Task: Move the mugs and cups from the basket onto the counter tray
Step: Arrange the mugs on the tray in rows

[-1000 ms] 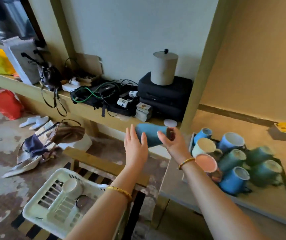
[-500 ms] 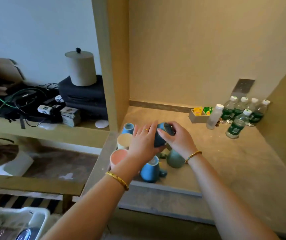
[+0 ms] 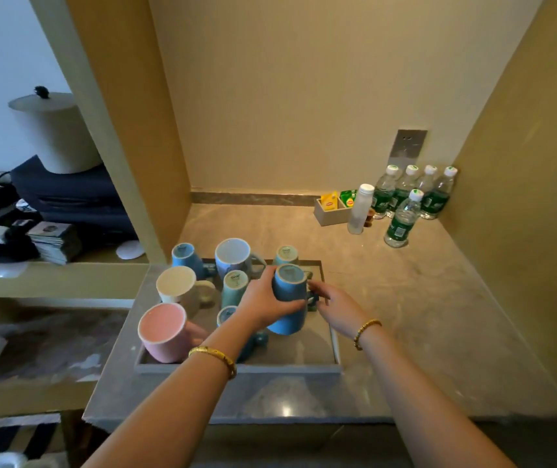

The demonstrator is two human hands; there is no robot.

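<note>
Left hand [image 3: 263, 300] grips blue mug [image 3: 288, 304] upside-down | right hand [image 3: 336, 307] pinches its handle | mug between hands, over tray [image 3: 236, 368]

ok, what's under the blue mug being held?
The blue mug, upside down in the left hand, is over the tray floor; whether it touches is hidden. The right hand is at its handle.

The bench [image 3: 405, 315] is carrying a grey tray [image 3: 236, 368] at its 9 o'clock edge. Toward 1 o'clock, a small box of tea bags [image 3: 332, 214], a white bottle [image 3: 359, 211] and five water bottles [image 3: 412, 197] are standing together.
</note>
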